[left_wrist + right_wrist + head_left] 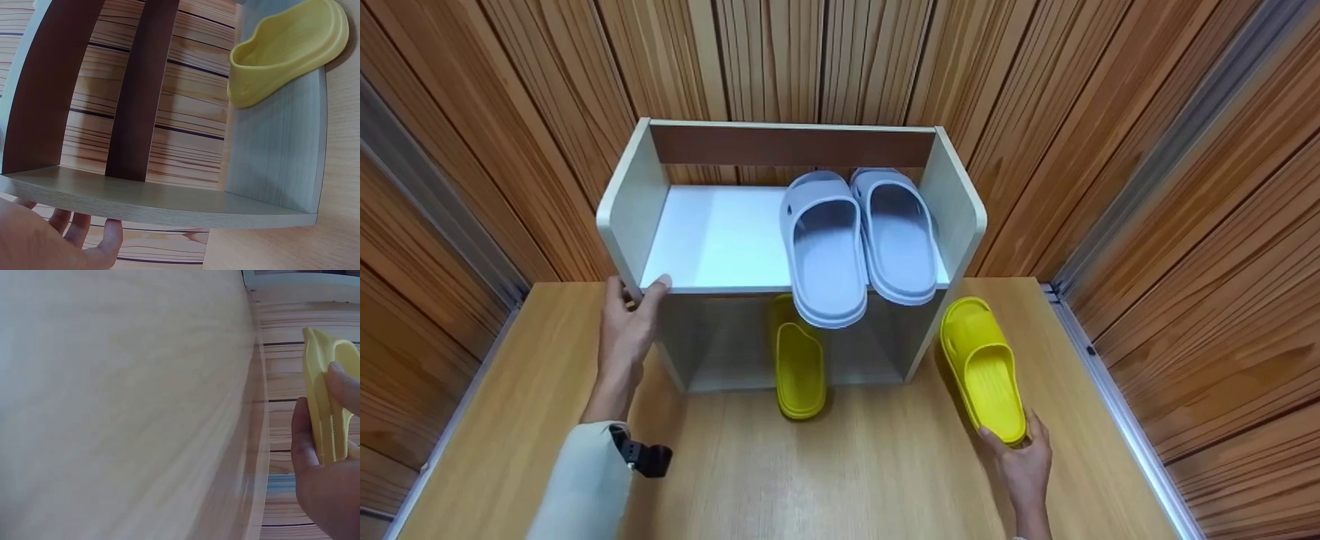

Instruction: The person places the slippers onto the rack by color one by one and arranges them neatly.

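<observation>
My left hand (628, 322) holds the left side panel of a small two-tier shoe rack (622, 217), thumb at its front edge. In the left wrist view, fingers (112, 233) touch the panel's outer face. To the right of the rack, my right hand (1024, 461) grips a yellow slipper (994, 382) by its heel end, toe pointing away from me. The right wrist view shows the thumb on one side of this slipper (322, 394) and fingers on the other. Another yellow slipper (800, 367) sits on the lower tier, heel jutting past the front edge.
Two grey slippers (829, 262) stand side by side on the upper shelf's right half, heels overhanging its front. The rack stands on a wooden floor (780, 480) against a wood-panelled wall (780, 60). Panelled walls with metal strips (1117, 405) rise at both sides.
</observation>
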`<state>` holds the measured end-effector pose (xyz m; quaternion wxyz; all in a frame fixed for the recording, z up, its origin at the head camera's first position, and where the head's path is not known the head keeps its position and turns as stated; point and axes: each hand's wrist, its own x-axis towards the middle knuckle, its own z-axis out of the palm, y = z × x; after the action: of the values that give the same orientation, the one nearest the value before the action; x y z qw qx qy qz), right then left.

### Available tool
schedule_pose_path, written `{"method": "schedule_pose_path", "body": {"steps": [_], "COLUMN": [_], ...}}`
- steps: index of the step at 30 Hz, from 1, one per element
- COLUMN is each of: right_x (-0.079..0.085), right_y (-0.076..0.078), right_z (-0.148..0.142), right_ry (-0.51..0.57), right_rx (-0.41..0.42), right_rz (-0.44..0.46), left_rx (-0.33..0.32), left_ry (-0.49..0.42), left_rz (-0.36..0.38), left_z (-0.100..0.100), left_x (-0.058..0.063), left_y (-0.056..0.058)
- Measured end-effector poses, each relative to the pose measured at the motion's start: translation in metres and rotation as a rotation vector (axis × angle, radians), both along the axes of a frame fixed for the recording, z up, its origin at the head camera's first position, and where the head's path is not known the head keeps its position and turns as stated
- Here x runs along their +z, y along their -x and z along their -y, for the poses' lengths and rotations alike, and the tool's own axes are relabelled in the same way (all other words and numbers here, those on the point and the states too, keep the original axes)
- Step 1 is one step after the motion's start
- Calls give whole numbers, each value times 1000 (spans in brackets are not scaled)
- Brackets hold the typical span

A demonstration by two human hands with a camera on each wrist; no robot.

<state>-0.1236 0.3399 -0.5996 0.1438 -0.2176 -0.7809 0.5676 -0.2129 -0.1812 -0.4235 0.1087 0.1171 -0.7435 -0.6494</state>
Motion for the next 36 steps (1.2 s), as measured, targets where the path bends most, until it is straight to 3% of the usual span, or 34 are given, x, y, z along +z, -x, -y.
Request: {"method": "schedule_pose_path", "body": {"steps": [16, 22, 29, 36], "right_x": [23, 34, 38, 41], "right_y": [-19, -25, -38, -51], "right_z": [-27, -36, -44, -48], "right_ry": [28, 135, 203, 389], "right_rx": [34, 51, 119, 271], "right_rz": [-143, -209, -233, -411], "left_rx": [-4, -9, -10, -3], "left_ry": [-6, 2, -11, -11], "left_rz": [-40, -33, -1, 18], "left_z": [1, 3, 2, 0], "left_x": [-5, -2, 0, 1], "left_y": [0, 1, 1, 0]}}
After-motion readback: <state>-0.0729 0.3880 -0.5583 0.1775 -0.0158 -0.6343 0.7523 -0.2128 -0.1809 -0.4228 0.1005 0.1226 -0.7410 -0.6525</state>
